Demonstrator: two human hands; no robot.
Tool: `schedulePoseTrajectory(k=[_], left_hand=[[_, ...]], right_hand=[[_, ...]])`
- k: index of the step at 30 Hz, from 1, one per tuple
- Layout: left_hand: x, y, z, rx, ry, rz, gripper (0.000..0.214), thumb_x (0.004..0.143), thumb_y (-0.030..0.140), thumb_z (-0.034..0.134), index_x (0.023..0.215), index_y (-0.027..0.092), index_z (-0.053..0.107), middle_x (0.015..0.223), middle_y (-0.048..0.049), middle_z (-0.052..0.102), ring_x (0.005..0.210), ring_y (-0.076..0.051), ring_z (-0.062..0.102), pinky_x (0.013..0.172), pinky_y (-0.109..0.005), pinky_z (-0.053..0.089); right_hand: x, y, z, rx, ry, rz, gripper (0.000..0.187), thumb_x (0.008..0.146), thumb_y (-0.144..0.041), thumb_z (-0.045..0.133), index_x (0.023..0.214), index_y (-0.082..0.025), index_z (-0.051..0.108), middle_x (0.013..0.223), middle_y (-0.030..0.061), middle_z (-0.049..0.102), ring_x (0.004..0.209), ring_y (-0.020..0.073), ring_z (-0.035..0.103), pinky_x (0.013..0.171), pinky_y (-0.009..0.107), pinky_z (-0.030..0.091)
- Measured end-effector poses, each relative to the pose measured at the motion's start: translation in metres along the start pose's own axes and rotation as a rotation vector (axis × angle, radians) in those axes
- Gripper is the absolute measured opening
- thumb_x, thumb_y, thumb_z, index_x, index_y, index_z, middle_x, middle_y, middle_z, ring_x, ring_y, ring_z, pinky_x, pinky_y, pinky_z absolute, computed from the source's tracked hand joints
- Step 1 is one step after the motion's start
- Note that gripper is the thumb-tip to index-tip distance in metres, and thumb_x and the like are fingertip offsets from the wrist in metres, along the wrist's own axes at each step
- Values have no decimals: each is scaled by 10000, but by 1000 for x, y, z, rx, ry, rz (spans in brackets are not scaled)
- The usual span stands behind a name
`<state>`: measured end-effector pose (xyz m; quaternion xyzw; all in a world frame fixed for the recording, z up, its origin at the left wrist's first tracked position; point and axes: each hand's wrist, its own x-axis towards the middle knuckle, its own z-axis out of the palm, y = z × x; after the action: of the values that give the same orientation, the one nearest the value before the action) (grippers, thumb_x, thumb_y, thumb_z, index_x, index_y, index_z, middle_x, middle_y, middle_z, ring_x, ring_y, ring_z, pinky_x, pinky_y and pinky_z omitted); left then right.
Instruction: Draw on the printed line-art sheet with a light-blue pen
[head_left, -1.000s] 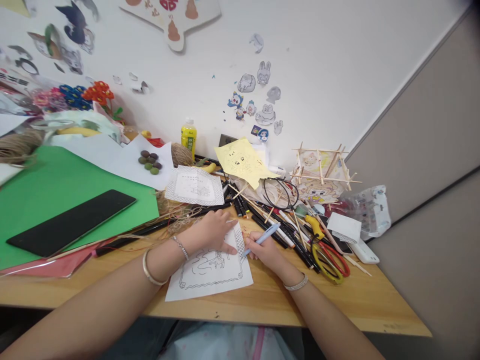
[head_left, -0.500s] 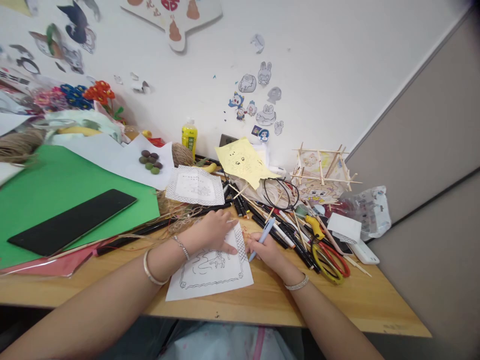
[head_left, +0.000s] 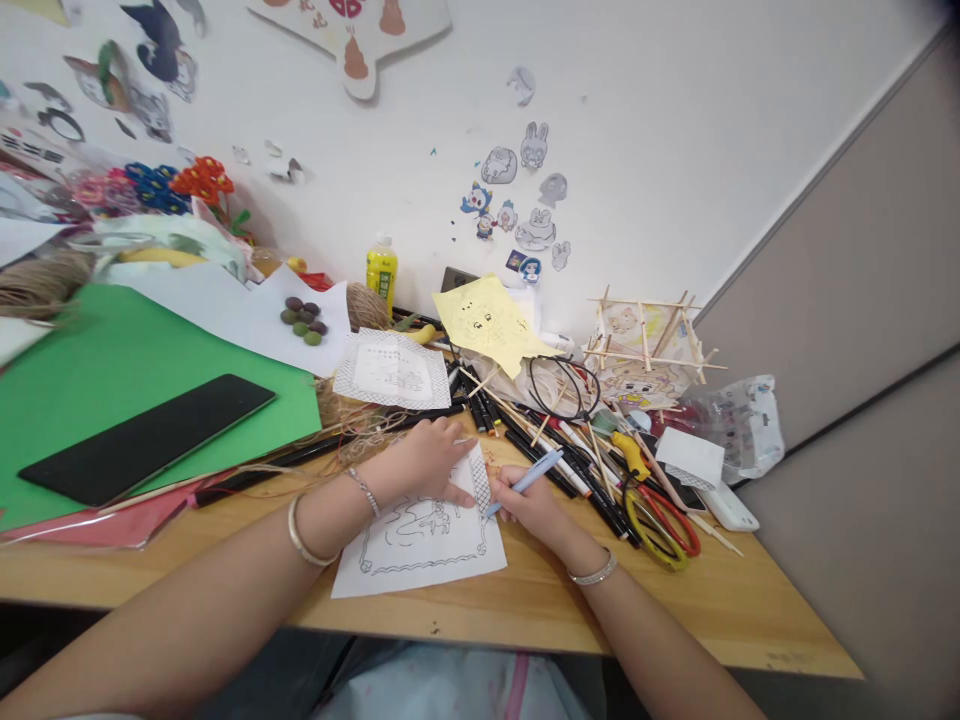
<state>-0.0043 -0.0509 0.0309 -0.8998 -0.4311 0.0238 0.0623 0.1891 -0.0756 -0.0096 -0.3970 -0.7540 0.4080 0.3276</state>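
A white sheet of paper (head_left: 435,560) with a line drawing and a patterned border lies near the table's front edge. My left hand (head_left: 424,462) rests flat over its upper part, fingers spread, covering some of the drawing. In my right hand (head_left: 529,505), closed around it, is a light blue pen (head_left: 536,468). The pen slants up to the right, its tip at the sheet's right border by the crosshatched strip; I cannot tell whether it touches the paper.
Several markers (head_left: 570,470) and sticks lie heaped beyond my right hand, with scissors (head_left: 664,530) beside them. A black tablet-like slab (head_left: 146,440) lies on green paper (head_left: 180,350) at left. Behind stand a yellow bottle (head_left: 381,270) and a stick-framed paper lantern (head_left: 645,350).
The blue pen has tilted lower to the right, and its tip has shifted left and slightly up onto the sheet's border. My left hand has stayed in place.
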Motion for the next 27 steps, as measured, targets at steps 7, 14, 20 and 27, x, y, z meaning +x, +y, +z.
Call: schedulePoseTrajectory(k=[7,14,20,27], left_hand=[[-1,2,-2,-8,3,-1,877,645,752,482,1295,164,436,1158,-191,519,957,-327,509,745,-366,374],[-1,1,-2,-15,-19,7,881,664,737,479,1317,152,409,1182,-201,505,968,-339,507,757,-377,370],[0,1,-3,18,-34,4,885,671,750,451,1331,163,392,1210,-196,495,995,-334,498,768,-370,372],[0,0,1,7,-6,11,893,661,757,453,1320,157,409,1181,-193,512,981,-338,503,753,-366,372]], right_hand=[[1,2,0,13,-11,8,347,827,-324,487,515,-180,443,476,-43,428,462,95,397,469,222,312],[0,3,-1,39,9,40,328,825,-305,480,525,-176,461,474,-43,430,456,94,406,453,219,303],[0,0,-1,41,-3,44,261,795,-236,495,542,-175,483,473,-51,407,454,91,376,443,213,288],[0,-1,-2,46,-6,57,244,770,-195,481,528,-171,485,482,-44,408,461,92,373,443,212,285]])
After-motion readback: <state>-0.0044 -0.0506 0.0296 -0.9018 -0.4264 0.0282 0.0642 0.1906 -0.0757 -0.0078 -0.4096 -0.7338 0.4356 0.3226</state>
